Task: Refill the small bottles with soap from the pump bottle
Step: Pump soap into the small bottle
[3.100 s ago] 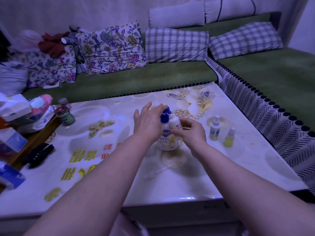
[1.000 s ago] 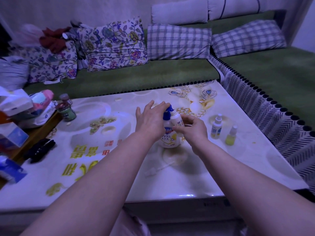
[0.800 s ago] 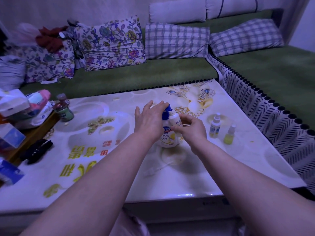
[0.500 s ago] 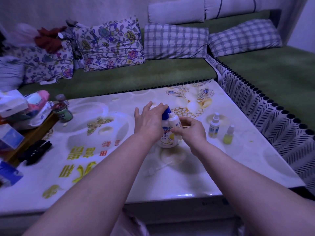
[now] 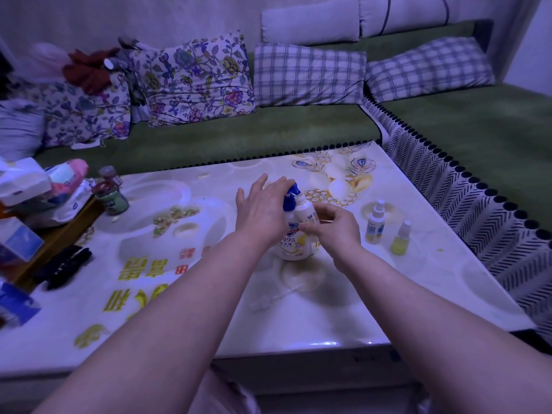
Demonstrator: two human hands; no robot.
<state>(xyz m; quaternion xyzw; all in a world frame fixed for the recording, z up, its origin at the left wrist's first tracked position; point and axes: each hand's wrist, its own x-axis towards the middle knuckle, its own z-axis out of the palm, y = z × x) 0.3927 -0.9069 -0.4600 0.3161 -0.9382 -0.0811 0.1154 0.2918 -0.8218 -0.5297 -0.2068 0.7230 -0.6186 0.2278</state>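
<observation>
- Little changes: our left hand (image 5: 263, 210), fingers spread, keeps pressing the pump bottle (image 5: 294, 245) mid-table.
- Our right hand (image 5: 336, 230) still pinches a small bottle (image 5: 306, 209) against the pump's spout; filling likely continues.

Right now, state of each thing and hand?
pump bottle: upright.
held bottle: tilted, mouth at pump nozzle, no sprayer on.
left hand: fingers straight, on pump head.
right hand: grips held bottle.
white bottle: upright, sprayer on.
yellow bottle: upright, sprayer on.
loose sprayer: lying flat.
jar: upright, lidded.
</observation>
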